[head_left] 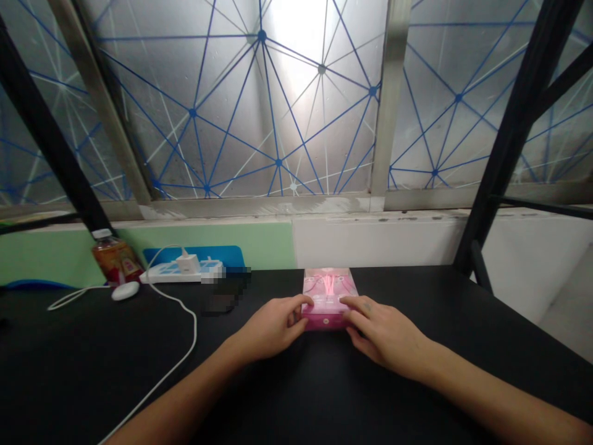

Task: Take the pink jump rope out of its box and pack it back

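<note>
A black desk (69,377) fills the lower part of the view, its far edge running along a green and white wall (370,244). Above that wall is a large window (259,111) crossed by blue and white lines, and a black metal frame upright (519,123) stands at the desk's far right. Near the far left corner lie a blue pad (192,254) and a white power strip (178,272) with a white charger (188,262) plugged in. A white cable (192,346) runs from there toward the near edge. Beside them stand a bottle of orange liquid (115,259) and a small white oval object (125,290). Part of the strip's right end is blurred.

A pink box (328,300) sits near the far edge, about midway along it, with dark desktop stretching to its right. Both forearms reach in from the near corners, angled toward each other. The left hand (271,324) and right hand (384,334) close narrowly on the box's near corners, one from each side. Its printing is too small to read.
</note>
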